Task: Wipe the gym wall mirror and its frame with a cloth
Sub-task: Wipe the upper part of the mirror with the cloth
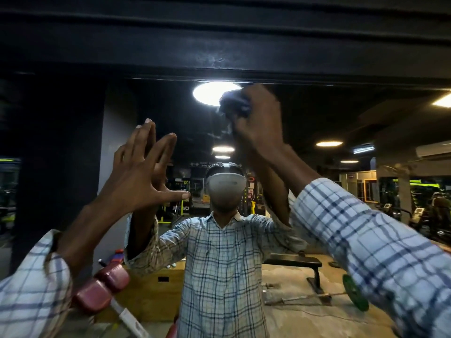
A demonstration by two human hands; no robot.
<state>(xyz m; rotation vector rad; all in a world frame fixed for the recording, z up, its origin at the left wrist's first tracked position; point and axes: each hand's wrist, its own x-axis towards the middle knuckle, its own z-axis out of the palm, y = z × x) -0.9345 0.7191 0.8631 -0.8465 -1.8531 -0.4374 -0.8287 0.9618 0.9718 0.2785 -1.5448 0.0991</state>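
Right hand is up high, fingers clamped round a bunched dark cloth, with the wad against the mirror near its top edge. The reflected ceiling light sits just left of the cloth.

Left hand has its fingers straight and spread and holds nothing. The palm faces the glass and the fingertips look to be touching their reflection, so I read it as a brace. It's lower than the right hand and off to the left.

Key relation: the frame top rail is the dark band directly above the cloth, close by, long axis running left-right across the view. The right hand is the nearer one by far and already has the cloth.

My read: we're on the upper glass, and the rail shows a pale smudge just above the light. The next stroke likely either goes sideways along the top edge or lifts up onto the rail. Either way it runs parallel to the rail, at full arm reach.

Can't tell how firmly the cloth bears on the glass.
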